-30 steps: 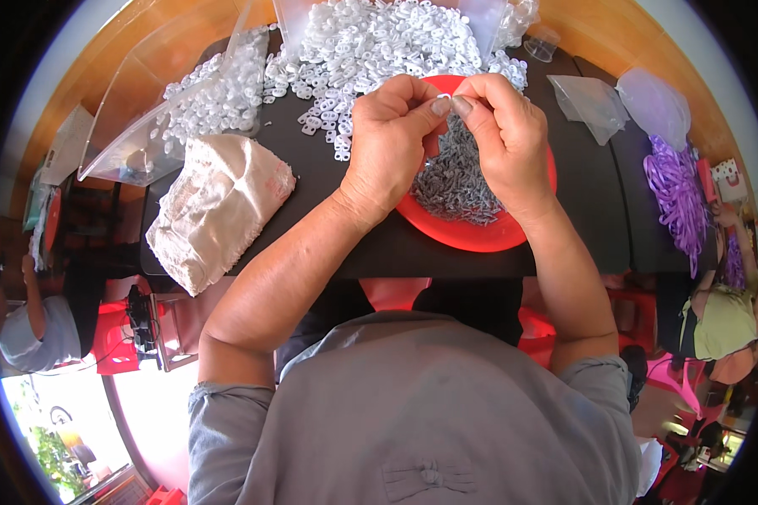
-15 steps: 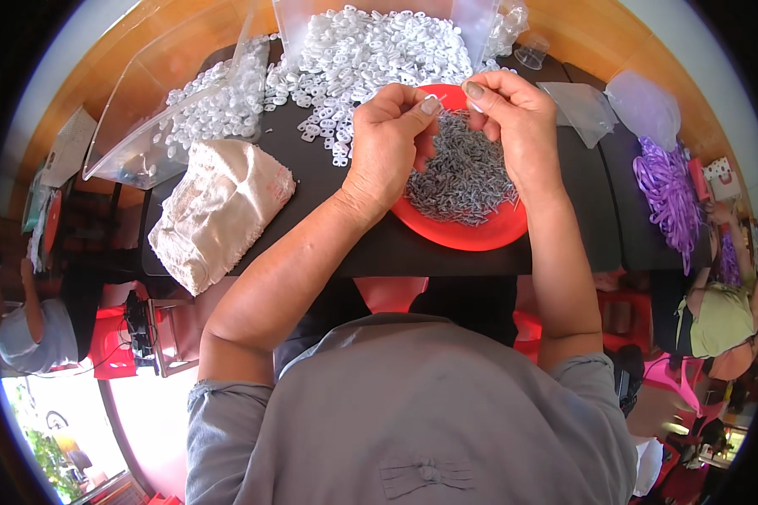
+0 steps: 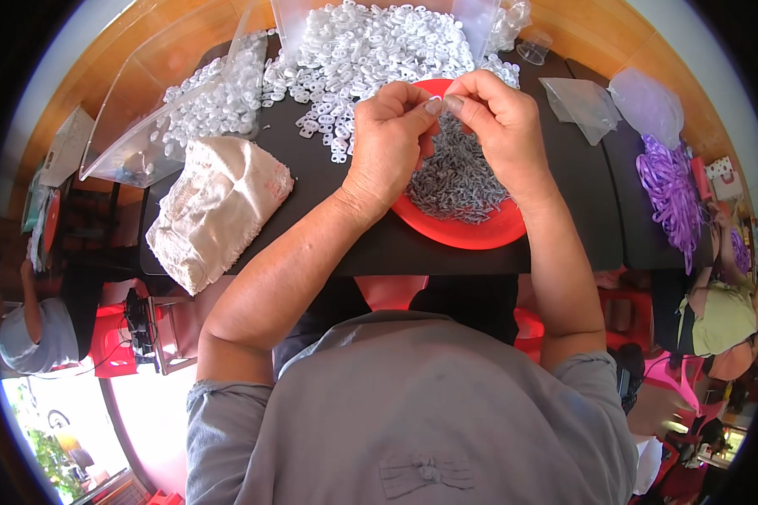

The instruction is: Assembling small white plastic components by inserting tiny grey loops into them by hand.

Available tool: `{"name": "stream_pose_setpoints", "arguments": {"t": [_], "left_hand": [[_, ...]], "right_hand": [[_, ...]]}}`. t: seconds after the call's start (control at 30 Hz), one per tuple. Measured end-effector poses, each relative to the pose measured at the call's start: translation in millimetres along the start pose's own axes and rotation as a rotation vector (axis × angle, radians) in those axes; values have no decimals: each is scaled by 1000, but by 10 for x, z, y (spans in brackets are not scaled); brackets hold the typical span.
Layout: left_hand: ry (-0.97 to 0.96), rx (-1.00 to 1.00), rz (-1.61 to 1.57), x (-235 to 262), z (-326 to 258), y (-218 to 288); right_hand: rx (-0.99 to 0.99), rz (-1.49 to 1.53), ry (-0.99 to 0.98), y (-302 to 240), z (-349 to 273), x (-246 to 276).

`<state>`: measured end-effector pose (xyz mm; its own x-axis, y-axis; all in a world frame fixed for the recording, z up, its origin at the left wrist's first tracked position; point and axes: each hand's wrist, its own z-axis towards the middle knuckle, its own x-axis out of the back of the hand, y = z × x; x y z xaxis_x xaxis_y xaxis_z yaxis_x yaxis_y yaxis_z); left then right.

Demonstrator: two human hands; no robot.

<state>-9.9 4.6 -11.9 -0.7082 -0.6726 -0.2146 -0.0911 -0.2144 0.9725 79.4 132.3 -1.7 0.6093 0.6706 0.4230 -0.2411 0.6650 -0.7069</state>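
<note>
My left hand (image 3: 392,139) is closed in a pinch, with a small white plastic piece (image 3: 435,98) showing at its fingertips. Tip to tip with it, my right hand (image 3: 504,126) is pinched too; whatever its fingers hold is hidden. Both hands are above a round red basin (image 3: 472,236) holding a heap of small grey screws or nails (image 3: 455,181). Behind the left hand, many white oval plastic pieces with holes (image 3: 379,42) spill out of a clear bin onto the dark table (image 3: 312,185).
A cream cloth (image 3: 219,206) lies on the left, beside a tilted clear plastic bin (image 3: 135,164) with more white pieces. To the right are clear plastic bags (image 3: 581,105) and a bundle of purple straps (image 3: 669,198). Other people sit at both sides.
My right hand has moved left, so its fingertips now meet those of my left hand. The left hand has stayed almost still.
</note>
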Motion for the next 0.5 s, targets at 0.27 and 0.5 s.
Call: {"name": "stream_pose_setpoints", "arguments": {"t": [0.27,0.5], "left_hand": [[-10,45,-162,34,6,-2],[-49,95,-597,89,110,-49]], "right_hand": [[-274,285,19,-109,12,-20],[-84,84,95,-53,-39,-156]]}}
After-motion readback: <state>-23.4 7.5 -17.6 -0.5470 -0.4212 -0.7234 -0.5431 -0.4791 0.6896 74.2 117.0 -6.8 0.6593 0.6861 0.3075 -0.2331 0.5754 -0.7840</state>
